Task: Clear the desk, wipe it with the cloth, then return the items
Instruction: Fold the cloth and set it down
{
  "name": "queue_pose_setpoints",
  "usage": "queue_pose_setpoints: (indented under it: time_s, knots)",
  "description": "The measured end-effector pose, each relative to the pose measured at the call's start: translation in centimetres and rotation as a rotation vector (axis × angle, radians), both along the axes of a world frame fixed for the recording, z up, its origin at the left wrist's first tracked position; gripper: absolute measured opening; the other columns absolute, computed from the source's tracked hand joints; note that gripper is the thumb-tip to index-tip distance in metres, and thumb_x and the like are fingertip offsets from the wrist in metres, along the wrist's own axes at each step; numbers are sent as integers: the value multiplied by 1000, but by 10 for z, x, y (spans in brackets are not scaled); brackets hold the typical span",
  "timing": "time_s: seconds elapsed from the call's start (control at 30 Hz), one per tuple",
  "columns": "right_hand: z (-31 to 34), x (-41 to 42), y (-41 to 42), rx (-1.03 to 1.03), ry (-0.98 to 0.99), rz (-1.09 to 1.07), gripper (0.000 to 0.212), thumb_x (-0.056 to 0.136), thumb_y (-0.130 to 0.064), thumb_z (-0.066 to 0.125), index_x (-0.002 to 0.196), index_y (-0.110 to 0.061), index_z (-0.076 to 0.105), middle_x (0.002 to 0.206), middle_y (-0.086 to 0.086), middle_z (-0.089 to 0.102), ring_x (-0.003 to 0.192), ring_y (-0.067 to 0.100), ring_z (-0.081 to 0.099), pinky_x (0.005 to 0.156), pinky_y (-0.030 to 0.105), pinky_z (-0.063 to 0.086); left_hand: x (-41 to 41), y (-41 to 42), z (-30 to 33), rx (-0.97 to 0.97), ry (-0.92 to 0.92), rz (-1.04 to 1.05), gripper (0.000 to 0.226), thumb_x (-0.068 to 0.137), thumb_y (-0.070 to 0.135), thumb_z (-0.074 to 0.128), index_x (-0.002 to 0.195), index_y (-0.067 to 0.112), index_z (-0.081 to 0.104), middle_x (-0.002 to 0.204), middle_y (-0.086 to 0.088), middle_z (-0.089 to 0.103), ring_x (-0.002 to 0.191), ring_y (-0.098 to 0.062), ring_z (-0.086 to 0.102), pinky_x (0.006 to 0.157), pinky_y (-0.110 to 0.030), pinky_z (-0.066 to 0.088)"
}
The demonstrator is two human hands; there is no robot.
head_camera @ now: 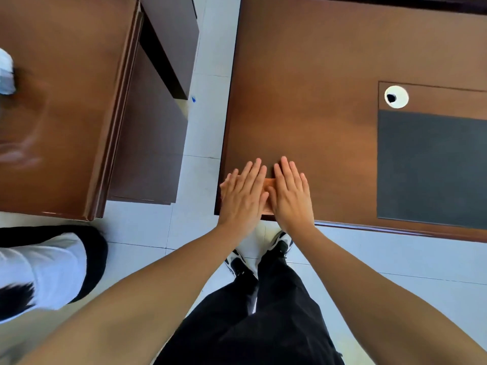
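A brown wooden desk (303, 88) fills the upper right. My left hand (243, 196) and my right hand (290, 196) lie flat side by side on its near left corner, fingers straight and pointing away from me. Between and under the palms shows a small strip of an orange-tan thing (268, 184), possibly a folded cloth; I cannot tell for sure. A dark grey mat (432, 167) is set into the desk on the right, with a white cable grommet (396, 96) just above it.
A second brown desk (60, 101) with dark side panels stands on the left across a strip of white tiled floor (205, 127). A blurred white object (5, 72) lies at its left edge. Another person in white and black (52, 262) stands at lower left.
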State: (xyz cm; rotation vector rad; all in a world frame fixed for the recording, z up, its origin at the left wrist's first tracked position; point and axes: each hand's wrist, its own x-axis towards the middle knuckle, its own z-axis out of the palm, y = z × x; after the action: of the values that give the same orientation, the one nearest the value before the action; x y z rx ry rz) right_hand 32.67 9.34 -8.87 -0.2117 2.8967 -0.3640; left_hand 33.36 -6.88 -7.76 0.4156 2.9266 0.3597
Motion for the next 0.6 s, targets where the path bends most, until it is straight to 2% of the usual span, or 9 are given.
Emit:
queue_pose_setpoints:
  time_s: [0.1,0.3,0.43,0.53,0.6]
  knots:
    - [-15,0,0,63,8,22,66,113,-46,22,169,-11,16,178,7,2,165,24,0,132,50,8,-3,0,-21,-134,-64,22,66,114,46,12,168,10,6,176,-10,-2,163,-25,-1,130,-50,6]
    - [-36,3,-1,71,142,-21,67,113,-47,26,169,-12,15,179,6,4,165,23,0,132,51,9,-5,-6,-43,-163,32,-22,66,114,45,12,168,7,6,176,-11,0,163,-25,1,131,-51,9]
    - [-21,-2,-1,113,40,33,69,113,-49,19,170,-13,9,178,6,-1,165,24,-2,132,52,8,-7,-6,-26,-180,-61,-39,66,113,45,11,168,8,0,176,-11,-7,163,-24,-6,131,-50,4]
    - [7,-8,4,54,-87,27,70,113,-52,16,170,-16,-1,178,2,-11,164,20,-10,132,50,1,-16,-8,1,-109,-188,-50,67,114,44,15,167,9,-6,175,-9,-15,162,-22,-12,131,-48,-1]
    - [33,-16,8,-64,-124,-19,67,114,-46,25,170,-14,7,178,3,-1,165,21,-2,133,46,5,-27,-14,26,59,-239,-62,64,115,37,24,168,12,0,176,-5,-9,163,-19,-7,132,-45,1]
